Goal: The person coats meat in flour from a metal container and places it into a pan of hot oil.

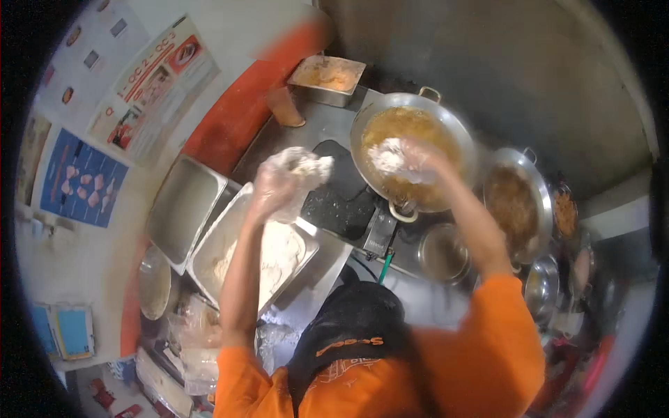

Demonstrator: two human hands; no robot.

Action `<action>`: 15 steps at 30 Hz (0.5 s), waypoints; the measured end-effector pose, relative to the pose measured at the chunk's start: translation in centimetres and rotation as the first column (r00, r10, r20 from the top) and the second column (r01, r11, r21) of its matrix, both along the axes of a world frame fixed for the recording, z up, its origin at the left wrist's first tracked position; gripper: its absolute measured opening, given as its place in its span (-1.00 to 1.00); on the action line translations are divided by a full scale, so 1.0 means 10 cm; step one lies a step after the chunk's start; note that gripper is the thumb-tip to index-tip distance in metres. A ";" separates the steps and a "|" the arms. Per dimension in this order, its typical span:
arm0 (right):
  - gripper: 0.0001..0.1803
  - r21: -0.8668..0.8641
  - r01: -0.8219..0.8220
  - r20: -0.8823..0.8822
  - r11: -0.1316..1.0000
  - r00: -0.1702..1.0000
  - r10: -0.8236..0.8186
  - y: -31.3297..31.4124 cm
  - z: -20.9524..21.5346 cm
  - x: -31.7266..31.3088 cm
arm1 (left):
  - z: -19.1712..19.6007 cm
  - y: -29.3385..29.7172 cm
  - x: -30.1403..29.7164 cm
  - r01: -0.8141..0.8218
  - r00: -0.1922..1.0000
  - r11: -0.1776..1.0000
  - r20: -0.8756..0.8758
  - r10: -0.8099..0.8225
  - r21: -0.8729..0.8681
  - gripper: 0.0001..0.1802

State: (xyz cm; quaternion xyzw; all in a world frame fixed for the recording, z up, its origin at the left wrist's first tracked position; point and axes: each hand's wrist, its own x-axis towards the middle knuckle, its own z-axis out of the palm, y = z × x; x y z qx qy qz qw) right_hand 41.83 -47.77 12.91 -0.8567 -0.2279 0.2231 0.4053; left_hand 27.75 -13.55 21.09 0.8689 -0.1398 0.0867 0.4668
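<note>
My left hand (272,191), in a clear plastic glove, is closed round white, flour-coated food (313,167), whose kind I cannot make out. It is raised beyond a steel tray (197,268) of white flour (282,258). Over a large wok (357,143) of yellowish oil (401,122), my right hand (420,157) grips another flour-coated piece of food (387,155). Whether that piece touches the oil is unclear. Blur softens the right hand's fingers.
Right of the wok is a second wok (516,198) of darker oil, with a round metal pot (444,251) nearer me. A deep steel pan (182,209) stands left of the flour tray. Farther back is a rectangular pan (327,80) with orange residue. A black burner (338,198) lies between my hands.
</note>
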 end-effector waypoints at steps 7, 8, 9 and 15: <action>-0.67 -0.509 0.297 0.229 0.808 0.952 -0.205 -0.69 -0.17 0.20 | -1.06 -1.06 1.18 0.063 0.961 0.971 -0.249 -0.121 -0.229 -0.85; -0.70 -0.612 0.193 0.333 0.767 0.943 0.028 -0.65 -0.09 0.16 | -1.22 -1.17 1.31 0.027 0.953 0.972 -0.289 -0.096 -0.235 -0.83; -0.72 -0.717 0.111 0.395 0.688 0.879 0.269 -0.60 -0.01 0.08 | -1.38 -1.25 1.44 -0.011 0.942 0.970 -0.327 -0.071 -0.241 -0.81; -0.87 -0.362 0.406 0.614 0.839 0.781 -0.114 -1.18 -1.03 0.53 | -1.87 -1.76 1.97 -0.029 0.996 0.801 -0.051 0.074 0.598 -0.75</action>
